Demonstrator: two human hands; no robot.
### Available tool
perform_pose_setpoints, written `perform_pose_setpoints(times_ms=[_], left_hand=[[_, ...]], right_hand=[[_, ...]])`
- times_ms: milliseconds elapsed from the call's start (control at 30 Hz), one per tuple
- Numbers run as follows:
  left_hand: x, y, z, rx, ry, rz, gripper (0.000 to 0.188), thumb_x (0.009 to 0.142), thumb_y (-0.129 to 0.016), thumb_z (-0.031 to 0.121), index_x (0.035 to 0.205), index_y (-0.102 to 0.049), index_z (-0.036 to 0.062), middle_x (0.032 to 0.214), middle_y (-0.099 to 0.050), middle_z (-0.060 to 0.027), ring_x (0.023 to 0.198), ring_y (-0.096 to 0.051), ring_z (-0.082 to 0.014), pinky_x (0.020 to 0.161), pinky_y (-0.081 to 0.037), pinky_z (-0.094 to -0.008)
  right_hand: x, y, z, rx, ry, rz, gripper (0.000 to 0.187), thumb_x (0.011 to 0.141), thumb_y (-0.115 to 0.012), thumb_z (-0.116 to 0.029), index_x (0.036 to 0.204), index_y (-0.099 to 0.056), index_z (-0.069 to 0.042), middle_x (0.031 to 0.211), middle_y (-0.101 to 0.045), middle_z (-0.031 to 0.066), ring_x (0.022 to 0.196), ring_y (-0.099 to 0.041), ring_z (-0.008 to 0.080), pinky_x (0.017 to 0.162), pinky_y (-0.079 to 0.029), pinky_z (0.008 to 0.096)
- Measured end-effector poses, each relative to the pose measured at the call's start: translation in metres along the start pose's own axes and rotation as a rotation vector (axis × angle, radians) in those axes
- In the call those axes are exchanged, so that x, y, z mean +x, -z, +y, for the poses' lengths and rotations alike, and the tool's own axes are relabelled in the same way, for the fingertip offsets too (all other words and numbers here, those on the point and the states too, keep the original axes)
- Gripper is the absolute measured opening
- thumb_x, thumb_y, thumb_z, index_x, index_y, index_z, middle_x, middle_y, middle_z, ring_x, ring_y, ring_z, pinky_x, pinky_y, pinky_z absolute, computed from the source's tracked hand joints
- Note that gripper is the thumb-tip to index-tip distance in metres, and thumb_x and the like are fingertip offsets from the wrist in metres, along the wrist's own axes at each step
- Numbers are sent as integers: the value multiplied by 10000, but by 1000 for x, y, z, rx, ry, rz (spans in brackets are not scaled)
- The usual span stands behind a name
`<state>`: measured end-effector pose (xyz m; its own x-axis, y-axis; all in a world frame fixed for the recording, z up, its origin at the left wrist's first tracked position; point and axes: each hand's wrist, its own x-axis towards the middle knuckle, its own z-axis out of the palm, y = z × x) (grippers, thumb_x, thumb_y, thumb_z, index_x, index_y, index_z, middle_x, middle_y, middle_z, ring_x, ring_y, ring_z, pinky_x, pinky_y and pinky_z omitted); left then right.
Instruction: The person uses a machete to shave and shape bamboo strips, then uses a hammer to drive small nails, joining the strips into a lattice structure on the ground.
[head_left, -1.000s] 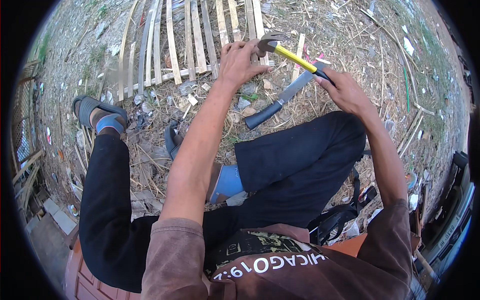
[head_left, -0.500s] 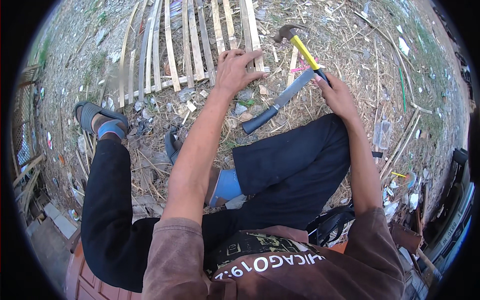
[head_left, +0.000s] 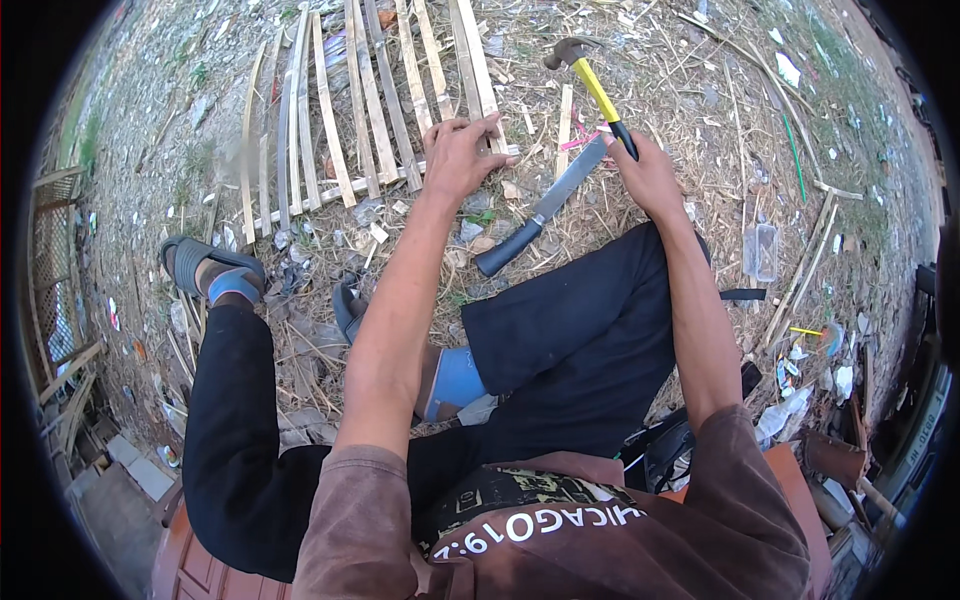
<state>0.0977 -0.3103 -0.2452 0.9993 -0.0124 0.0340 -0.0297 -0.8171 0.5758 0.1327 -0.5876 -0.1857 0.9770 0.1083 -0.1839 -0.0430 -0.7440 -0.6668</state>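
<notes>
My right hand (head_left: 648,178) grips the black lower end of a claw hammer (head_left: 600,92) with a yellow handle; its head points up and away. My left hand (head_left: 462,158) curls over the near end of a pale wooden slat (head_left: 478,70), thumb and forefinger on either side of it, where it meets a thin cross strip (head_left: 330,192). I cannot make out whether a nail is between those fingers. Several slats lie side by side across that strip, like a fence panel. Between my hands a knife (head_left: 568,192) with a broad blade and black handle lies on the ground, its tip near the right hand.
A short loose strip (head_left: 564,130) and a pink ribbon (head_left: 580,142) lie beyond the blade. To the right are a clear plastic container (head_left: 762,252), long sticks (head_left: 800,270) and litter. My sandalled foot (head_left: 205,268) is left of the panel. Straw and wood chips cover the ground.
My view has shifted slightly. The hammer stays raised in my right hand, and the left hand remains at the slat's end.
</notes>
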Motion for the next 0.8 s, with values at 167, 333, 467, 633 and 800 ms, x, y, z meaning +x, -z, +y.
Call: perform_pose_setpoints(times_ms=[167, 333, 467, 633, 800], left_hand=[[2, 2, 9, -9, 75, -26, 684, 669, -862, 425, 1283, -657, 203, 1181, -682, -35, 1240, -510, -275, 1107, -281, -454], [1, -1, 9, -10, 70, 1, 673, 663, -867, 417, 1267, -667, 195, 1175, -680, -40, 1231, -514, -275, 1099, -299, -448], [1, -8, 3, -54, 45, 55, 521, 667, -872, 356, 1127, -719, 165, 1085, -701, -32, 1177, -545, -249, 1098, -288, -424], [2, -12, -1, -143, 79, 47, 381, 666, -875, 343, 953, -748, 129, 1197, -703, 5, 1185, -537, -246, 1095, -286, -415], [0, -13, 2, -170, 86, 68, 307, 686, -870, 326, 837, -748, 88, 1173, -720, 13, 1213, -519, -237, 1094, -288, -410]], right_hand=[[-2, 1, -2, -15, -10, -21, 443, 944, -614, -430, 880, -640, 7, 673, -619, 163, 626, -596, 290, 614, -438, 425], [-3, 1, -2, -21, 1, -26, 456, 938, -619, -441, 875, -643, 10, 672, -617, 176, 621, -592, 306, 612, -438, 428], [-3, 1, -4, -15, -9, -36, 458, 937, -621, -444, 884, -649, 9, 673, -620, 173, 621, -594, 300, 609, -437, 426], [-3, 2, -3, -18, -22, -44, 460, 937, -620, -452, 902, -657, 6, 673, -620, 166, 626, -594, 289, 612, -437, 424], [-4, 6, -9, -40, -35, -85, 477, 936, -611, -466, 887, -649, 7, 682, -621, 177, 630, -597, 306, 615, -440, 433]])
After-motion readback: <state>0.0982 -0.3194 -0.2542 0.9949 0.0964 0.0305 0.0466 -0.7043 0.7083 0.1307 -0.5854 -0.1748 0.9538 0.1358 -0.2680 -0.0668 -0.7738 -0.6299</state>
